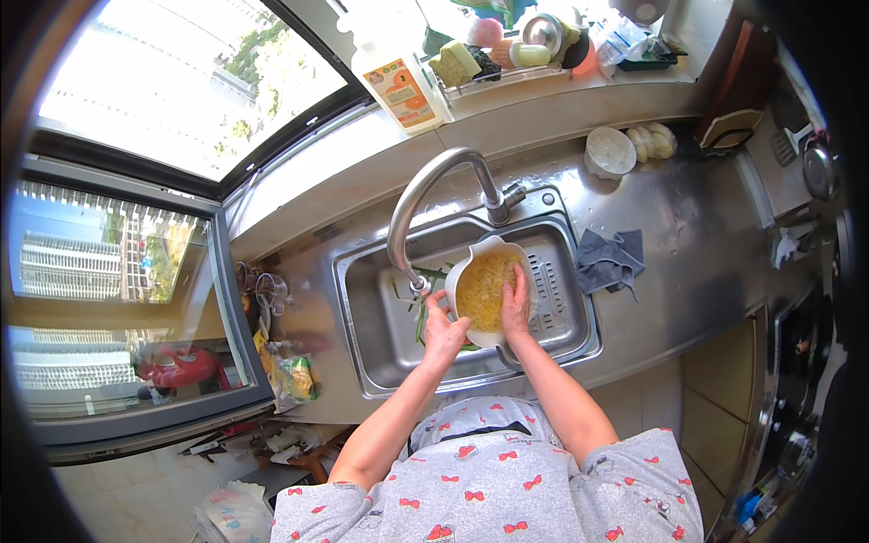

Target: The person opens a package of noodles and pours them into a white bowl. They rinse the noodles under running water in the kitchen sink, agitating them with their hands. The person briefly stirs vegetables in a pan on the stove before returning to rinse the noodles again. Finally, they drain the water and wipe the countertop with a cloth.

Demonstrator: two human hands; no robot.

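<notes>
A white bowl (461, 279) with a spouted rim is over the stainless-steel sink (380, 353), tilted so that its inside faces me. Yellow shreds (483, 298), perhaps grated vegetable, fill it, and they look wet. My left hand (445, 334) grips the bowl's left rim, thumb near the edge and fingers along the outer wall. Inside the bowl, at its right side, lies my right hand (516, 303), against the shreds; what its fingertips hold is hidden. The tap's spout (419, 285) ends just above my left fingers. Green peelings (419, 326) lie in the basin behind the bowl.
A perforated drain tray (548, 292) occupies the sink's right side. Right of it lies a grey cloth (611, 260). A small white bowl (609, 153) stands at the counter's back. Drinking glasses (270, 290) are at the left, beside the open window (149, 305). A detergent jug (400, 91) stands on the sill.
</notes>
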